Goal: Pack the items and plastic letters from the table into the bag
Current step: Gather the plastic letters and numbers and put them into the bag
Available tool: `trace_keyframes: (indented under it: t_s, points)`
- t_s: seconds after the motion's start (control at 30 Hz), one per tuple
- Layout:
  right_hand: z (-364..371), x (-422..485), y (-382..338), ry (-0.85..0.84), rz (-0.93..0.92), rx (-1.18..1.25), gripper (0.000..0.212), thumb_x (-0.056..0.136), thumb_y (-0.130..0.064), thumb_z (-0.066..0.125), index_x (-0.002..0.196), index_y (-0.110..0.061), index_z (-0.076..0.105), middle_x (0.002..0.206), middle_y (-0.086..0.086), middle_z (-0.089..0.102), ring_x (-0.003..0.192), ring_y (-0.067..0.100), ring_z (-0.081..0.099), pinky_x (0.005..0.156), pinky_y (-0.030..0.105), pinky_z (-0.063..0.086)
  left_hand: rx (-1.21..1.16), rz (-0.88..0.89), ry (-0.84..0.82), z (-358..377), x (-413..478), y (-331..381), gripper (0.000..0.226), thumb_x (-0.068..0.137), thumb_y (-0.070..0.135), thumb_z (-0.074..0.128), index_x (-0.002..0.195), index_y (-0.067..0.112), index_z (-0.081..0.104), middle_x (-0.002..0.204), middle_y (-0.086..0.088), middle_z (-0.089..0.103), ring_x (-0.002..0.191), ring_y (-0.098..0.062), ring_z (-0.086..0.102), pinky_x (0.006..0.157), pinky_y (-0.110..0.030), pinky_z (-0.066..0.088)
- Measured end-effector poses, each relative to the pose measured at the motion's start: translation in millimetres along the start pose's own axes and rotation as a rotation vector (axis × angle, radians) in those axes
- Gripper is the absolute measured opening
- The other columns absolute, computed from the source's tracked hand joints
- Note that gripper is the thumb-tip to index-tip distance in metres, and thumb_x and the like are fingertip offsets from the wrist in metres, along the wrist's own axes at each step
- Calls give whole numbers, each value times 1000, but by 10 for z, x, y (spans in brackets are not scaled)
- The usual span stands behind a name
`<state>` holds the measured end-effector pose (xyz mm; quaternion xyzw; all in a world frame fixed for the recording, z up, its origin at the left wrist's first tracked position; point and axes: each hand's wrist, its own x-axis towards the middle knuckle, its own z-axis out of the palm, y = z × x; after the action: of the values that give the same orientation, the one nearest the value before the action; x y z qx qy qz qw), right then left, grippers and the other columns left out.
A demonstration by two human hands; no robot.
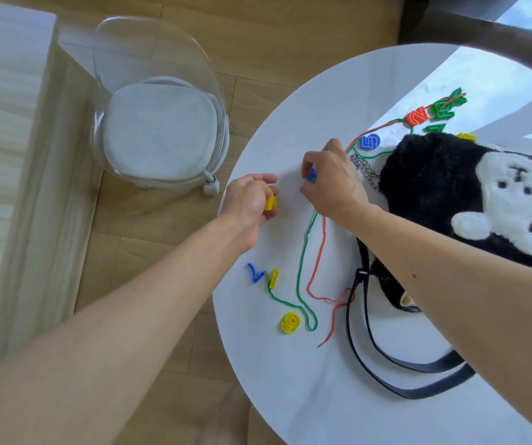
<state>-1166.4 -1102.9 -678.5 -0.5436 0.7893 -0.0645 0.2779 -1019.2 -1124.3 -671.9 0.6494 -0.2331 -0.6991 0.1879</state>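
Your left grip point(250, 202) is holding a yellow letter point(271, 200), your right grip point(333, 183) pinching a blue letter point(312, 175); most letters point(290, 322) and cords point(301, 268) are lying unpacked beside the bag point(434, 187).

A single wide-angle camera on the person's head looks forward and steeply down. The round white desk point(290, 390) lies close below and fills the right half of the frame; wooden floor point(162, 220) and a clear chair point(158, 130) take the left. Both forearms enter from the bottom edge, with the left hand point(250, 203) and right hand point(335, 184) near centre.
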Motion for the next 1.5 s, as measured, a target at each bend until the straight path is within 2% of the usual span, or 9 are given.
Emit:
trace_keyframes:
  t_s: [0.13,0.27,0.53,0.63,0.77,1.0,1.13,1.33,1.5]
  points:
    - [-146,-194,-128,52,-47,279,10,78,-12,66,82,-21,67,100,4,54,88,20,58,64,27,42,-328,-293,-129,27,-186,-18,26,95,14,40,99,-1,61,78,-14,55,62,-22,48,56,-29,41]
    - [-278,-529,-300,-2,-174,366,21,73,-10,65,88,-21,57,90,-2,63,82,17,62,64,27,49,-420,-386,-347,94,-275,-20,57,103,46,34,108,0,66,91,-13,63,86,-23,56,89,-31,46]
    - [-178,-600,-106,154,-87,282,32,83,-17,67,113,-15,56,112,1,54,101,19,53,80,34,47,-167,-140,-45,68,-256,57,29,104,17,36,82,9,54,66,-3,46,47,-13,43,37,-20,28]
    - [14,-546,65,-38,-21,-123,36,89,-23,65,122,-15,54,123,7,45,110,28,51,71,36,43,-145,-134,-22,-32,-294,-11,29,104,17,39,81,10,54,66,-4,49,53,-16,49,37,-18,32]
    - [199,-563,78,-59,-122,-222,22,92,-17,58,112,-12,57,115,10,50,106,33,54,67,37,43,-177,-184,-57,-165,-381,-139,40,104,37,42,72,14,53,63,-3,51,54,-16,52,41,-21,36]
    - [-4,-700,-170,-32,-263,295,14,81,-21,68,94,-20,68,85,-2,56,74,18,57,71,40,49,-205,-285,-169,-170,-489,-290,52,103,51,32,95,9,61,79,-8,56,66,-19,57,56,-26,47]
    - [-75,-894,-428,-191,-463,248,19,73,-16,67,91,-13,61,79,-4,53,74,23,51,70,47,47,-247,-278,-246,-167,-492,-206,50,102,52,35,85,15,64,81,-5,52,78,-19,55,69,-27,45]
    - [55,-1039,-403,171,-335,459,24,85,-20,67,103,-12,53,101,-3,49,84,12,47,73,34,46,-158,-115,-4,-338,-428,-128,43,104,40,42,67,18,45,57,2,46,41,-11,41,42,-21,28]
    - [383,-1202,-105,-318,-436,80,65,76,-21,67,137,-26,47,132,1,39,106,23,52,76,42,55,-134,-73,140,-590,-437,-258,45,105,42,39,67,16,41,57,0,40,41,-10,36,36,-19,19]
